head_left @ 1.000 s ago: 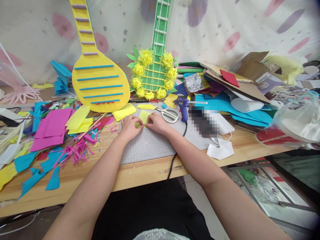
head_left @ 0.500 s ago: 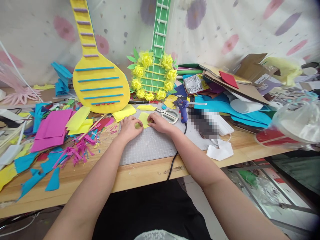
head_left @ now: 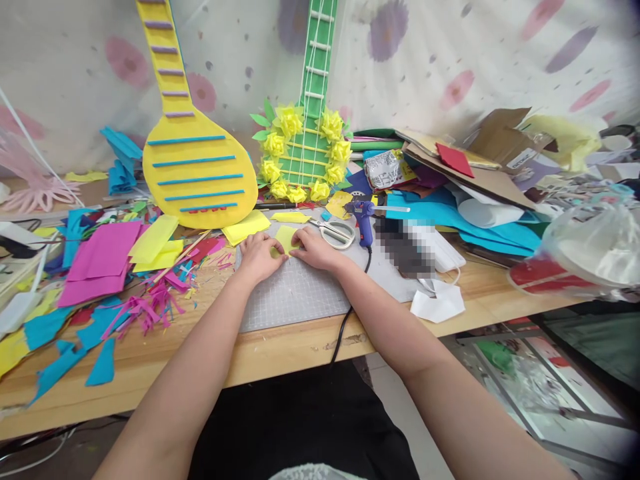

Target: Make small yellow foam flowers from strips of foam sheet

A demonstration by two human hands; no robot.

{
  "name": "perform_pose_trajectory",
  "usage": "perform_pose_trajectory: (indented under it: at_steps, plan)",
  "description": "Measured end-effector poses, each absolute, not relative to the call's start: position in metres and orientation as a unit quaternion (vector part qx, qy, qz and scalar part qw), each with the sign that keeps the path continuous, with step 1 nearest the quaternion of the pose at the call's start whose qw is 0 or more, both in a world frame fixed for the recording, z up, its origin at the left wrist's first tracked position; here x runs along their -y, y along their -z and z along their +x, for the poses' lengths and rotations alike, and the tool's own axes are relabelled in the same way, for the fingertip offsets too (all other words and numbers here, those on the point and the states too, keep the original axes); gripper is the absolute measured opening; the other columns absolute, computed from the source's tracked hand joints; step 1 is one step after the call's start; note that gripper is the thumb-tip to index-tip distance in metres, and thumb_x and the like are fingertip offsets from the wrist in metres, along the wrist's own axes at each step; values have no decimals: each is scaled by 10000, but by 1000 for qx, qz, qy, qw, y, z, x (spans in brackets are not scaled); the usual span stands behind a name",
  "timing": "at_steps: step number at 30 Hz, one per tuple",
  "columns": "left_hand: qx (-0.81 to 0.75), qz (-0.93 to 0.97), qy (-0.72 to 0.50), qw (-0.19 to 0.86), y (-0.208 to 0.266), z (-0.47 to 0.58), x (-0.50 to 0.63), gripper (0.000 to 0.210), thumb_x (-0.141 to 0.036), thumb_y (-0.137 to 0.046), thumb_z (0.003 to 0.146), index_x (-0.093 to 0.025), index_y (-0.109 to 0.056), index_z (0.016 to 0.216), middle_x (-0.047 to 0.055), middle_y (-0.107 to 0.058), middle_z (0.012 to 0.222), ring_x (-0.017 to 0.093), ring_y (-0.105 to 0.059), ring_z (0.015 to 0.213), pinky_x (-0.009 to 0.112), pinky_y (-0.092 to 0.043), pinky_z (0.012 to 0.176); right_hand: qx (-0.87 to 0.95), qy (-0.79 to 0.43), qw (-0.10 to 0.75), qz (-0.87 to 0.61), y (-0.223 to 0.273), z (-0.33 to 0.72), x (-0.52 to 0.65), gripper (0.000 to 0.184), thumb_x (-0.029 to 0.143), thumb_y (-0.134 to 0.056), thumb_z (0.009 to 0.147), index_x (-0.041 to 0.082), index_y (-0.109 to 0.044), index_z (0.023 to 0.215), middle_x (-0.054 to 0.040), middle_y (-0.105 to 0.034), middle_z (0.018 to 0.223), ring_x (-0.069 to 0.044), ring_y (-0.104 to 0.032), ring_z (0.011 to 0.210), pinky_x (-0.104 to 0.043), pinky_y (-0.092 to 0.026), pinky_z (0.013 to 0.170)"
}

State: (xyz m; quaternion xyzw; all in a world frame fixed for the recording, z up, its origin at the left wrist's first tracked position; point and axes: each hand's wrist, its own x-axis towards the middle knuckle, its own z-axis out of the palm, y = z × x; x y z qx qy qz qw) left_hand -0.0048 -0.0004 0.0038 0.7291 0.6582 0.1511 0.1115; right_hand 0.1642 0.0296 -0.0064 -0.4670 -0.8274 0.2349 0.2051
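Left hand: my bare left hand (head_left: pixel 261 259), back up, index arched over toward the thumb; pinch contact too small to confirm.
Right hand: my bare right hand (head_left: pixel 315 249), back up, fingers bent inward, tips just beside the left's.
Wrists: both low, roughly in line with forearms.
Arms: bare left forearm (head_left: pixel 213 333) and bare right forearm (head_left: pixel 380 313) reach forward, converging; right elbow bent slightly.
Lap: black cloth, between both arms.

The single head view looks forward and down over the table (head_left: pixel 280 353), perhaps too far for fine detail.
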Motion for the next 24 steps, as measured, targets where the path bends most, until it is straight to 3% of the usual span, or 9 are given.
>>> perform_pose_trajectory:
  at_steps: [8,13,15,19,24]
  plan:
    - [-644,733,-158,151,-10,-20,5,185,-357,-623,715,-297,-680,880,45,-550,1056,254,-456,1124,433,-302,994,826,-215,199,-481,3,161,-24,243,315,-630,768,163,-518,922,-67,-495,965,-162,-505,861,-315,-428,825]
    - [-636,737,-183,139,-6,-22,6,161,-333,-624,702,-291,-685,846,41,-567,1035,254,-470,1098,434,-318,980,824,-234,203,-475,5,163,-27,170,209,-603,771,160,-526,913,-62,-499,972,-141,-510,837,-292,-432,813]
    - [-630,740,-206,117,-4,-26,4,151,-228,-574,725,-284,-692,801,31,-591,1017,238,-485,1080,436,-314,983,823,-239,211,-469,5,164,-27,141,159,-559,778,158,-529,916,-60,-502,972,-133,-513,828,-285,-433,808]
    - [-624,736,-246,96,1,-39,-3,390,-30,-442,699,-286,-708,823,16,-623,1034,215,-497,1070,417,-344,974,820,-257,243,-450,7,166,-27,156,101,-484,780,156,-533,918,-54,-505,959,-123,-516,811,-269,-430,791]
    - [-550,787,-253,118,6,-45,-7,294,-136,-512,735,-274,-710,903,30,-615,1057,201,-509,1049,376,-377,972,827,-233,275,-432,7,166,-27,211,42,-457,723,164,-548,869,-46,-536,915,-141,-510,843,-270,-414,787]
